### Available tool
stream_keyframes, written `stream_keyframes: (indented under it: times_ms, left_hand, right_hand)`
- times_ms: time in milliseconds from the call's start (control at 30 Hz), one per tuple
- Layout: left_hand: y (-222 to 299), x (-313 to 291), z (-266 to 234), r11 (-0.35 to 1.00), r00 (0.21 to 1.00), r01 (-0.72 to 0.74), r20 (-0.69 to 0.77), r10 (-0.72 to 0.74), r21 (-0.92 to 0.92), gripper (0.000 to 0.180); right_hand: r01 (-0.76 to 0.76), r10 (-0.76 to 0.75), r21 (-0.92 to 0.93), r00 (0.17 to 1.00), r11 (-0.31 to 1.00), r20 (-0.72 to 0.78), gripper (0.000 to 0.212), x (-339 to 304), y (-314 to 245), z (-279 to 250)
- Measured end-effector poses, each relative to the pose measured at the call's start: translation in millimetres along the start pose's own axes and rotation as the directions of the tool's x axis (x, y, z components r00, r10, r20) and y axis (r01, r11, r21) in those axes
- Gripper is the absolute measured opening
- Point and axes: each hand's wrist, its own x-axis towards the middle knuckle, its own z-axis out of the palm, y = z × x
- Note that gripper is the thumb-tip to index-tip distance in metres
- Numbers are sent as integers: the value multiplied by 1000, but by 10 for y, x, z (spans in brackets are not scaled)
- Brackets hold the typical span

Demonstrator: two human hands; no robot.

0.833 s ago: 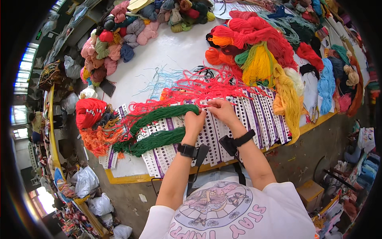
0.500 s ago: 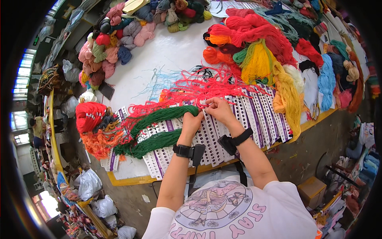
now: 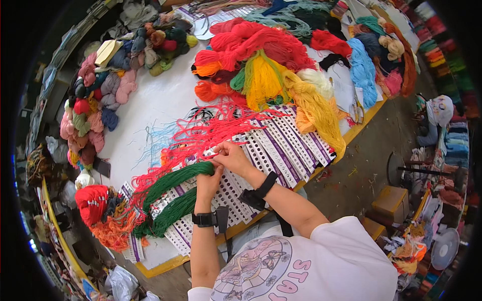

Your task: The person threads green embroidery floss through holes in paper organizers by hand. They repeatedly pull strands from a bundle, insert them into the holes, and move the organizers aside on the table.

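My left hand (image 3: 209, 181) is closed round the right end of a dark green yarn hank (image 3: 175, 179), which stretches left across the cards. Beside it, my right hand (image 3: 234, 158) has its thumb and fingers pinched together at the far ends of the cards. A small white card end (image 3: 208, 152) shows at those fingertips; what exactly they grip is hidden. Under both hands lies a row of white and purple punched cards (image 3: 271, 159). Loose red yarn strands (image 3: 201, 131) spread over their far ends. A second green hank (image 3: 173, 213) rests nearer me.
A big heap of red yarn (image 3: 261, 42) and yellow yarn (image 3: 263, 83) lies beyond the cards. More balled yarn (image 3: 108, 93) is piled at the far left, near a dark phone (image 3: 102, 167). A red bundle (image 3: 91, 204) sits at the left edge. Yellow edging (image 3: 165, 265) borders the table.
The whole view has swung, so table and hands appear shifted left. My hands stay close together at the card ends, with the green hank still in the left one.
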Motion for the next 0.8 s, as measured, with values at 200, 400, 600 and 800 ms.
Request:
stream_keyframes:
  times_ms: [200, 400, 600, 800]
  left_hand:
    - [-222, 121, -1344, 755, 843, 201, -283, -458, -624, 19]
    - [-173, -131, -1828, 742, 600, -146, -655, -459, -654, 18]
    - [-255, -222, -2367, 183, 892, -178, -237, -384, -967, 18]
    - [86, -307, -2676, 591, 934, -150, -310, -179, -793, 26]
  right_hand:
    - [-49, -58, -418, 969, 907, -239, 23, -11, 131, -126]
    - [-99, -38, -491, 965, 866, -261, 25, 11, 125, -66]
    - [-57, -79, -555, 973, 830, -218, 31, -17, 82, -54]
    - [-77, -52, -620, 981, 781, -187, 41, -31, 129, -33]
